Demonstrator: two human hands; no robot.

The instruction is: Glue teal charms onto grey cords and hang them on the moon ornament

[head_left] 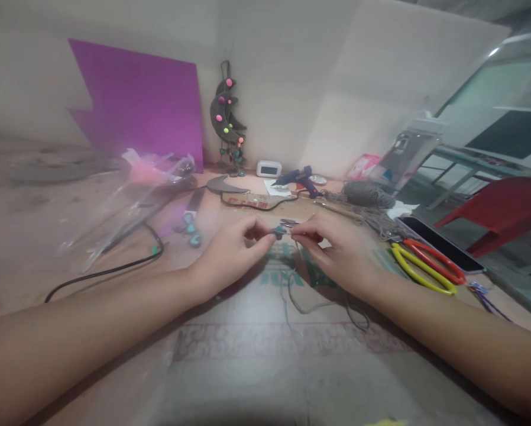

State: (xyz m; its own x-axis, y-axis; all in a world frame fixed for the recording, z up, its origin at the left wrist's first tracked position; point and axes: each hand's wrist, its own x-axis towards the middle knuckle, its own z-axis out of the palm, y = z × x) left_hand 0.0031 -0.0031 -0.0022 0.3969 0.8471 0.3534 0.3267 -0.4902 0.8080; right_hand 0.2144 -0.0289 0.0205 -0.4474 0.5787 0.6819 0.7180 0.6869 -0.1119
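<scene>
My left hand (236, 248) is closed in a pinch on a small grey-and-teal piece (278, 232), held over the middle of the table. Just to its right, my right hand (336, 245) pinches the end of a thin grey yarn strand (310, 310). This strand hangs from the fingertips and loops on the table below. The fingertips of both hands almost meet at the small piece. A small dark metallic thing (288, 223) shows right behind the fingertips; its kind is unclear. The fingers partly cover the small piece.
Yellow-and-red handled pliers (425, 269) and a phone (443, 242) lie at right. Behind are a grey yarn ball (367, 194), a glue gun (298, 177), a small digital clock (269, 169) and a grey crescent (227, 184). A decorated moon (223, 112) hangs on the wall. A black cable (101, 273) crosses the left.
</scene>
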